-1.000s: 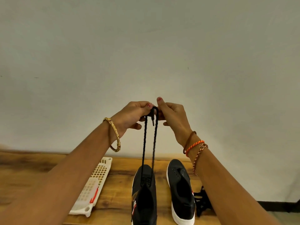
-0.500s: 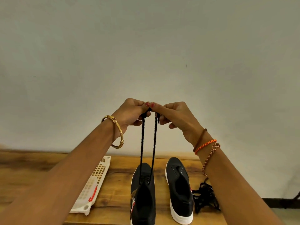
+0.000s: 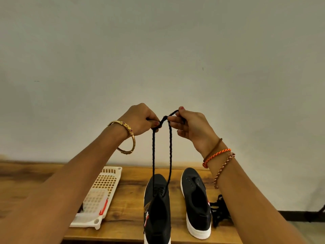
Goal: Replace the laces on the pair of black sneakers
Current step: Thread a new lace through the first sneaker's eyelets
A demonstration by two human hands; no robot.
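Two black sneakers with white soles stand on the wooden table. The left sneaker [image 3: 157, 208] has a black lace [image 3: 153, 155] threaded through its lower eyelets; both strands rise taut to my hands, held high before the wall. My left hand [image 3: 141, 119] pinches one end and my right hand [image 3: 189, 125] pinches the other, the ends crossing in a loop between them. The right sneaker [image 3: 197, 201] has empty eyelets.
A white plastic lattice tray [image 3: 98, 196] lies upside down at the left of the wooden table [image 3: 126, 194]. A heap of loose black laces [image 3: 219, 211] sits right of the right sneaker, partly behind my right forearm. A plain wall fills the background.
My hands have moved slightly apart and the lace ends now cross between them in a loop; before, the fingertips met with the ends held together.
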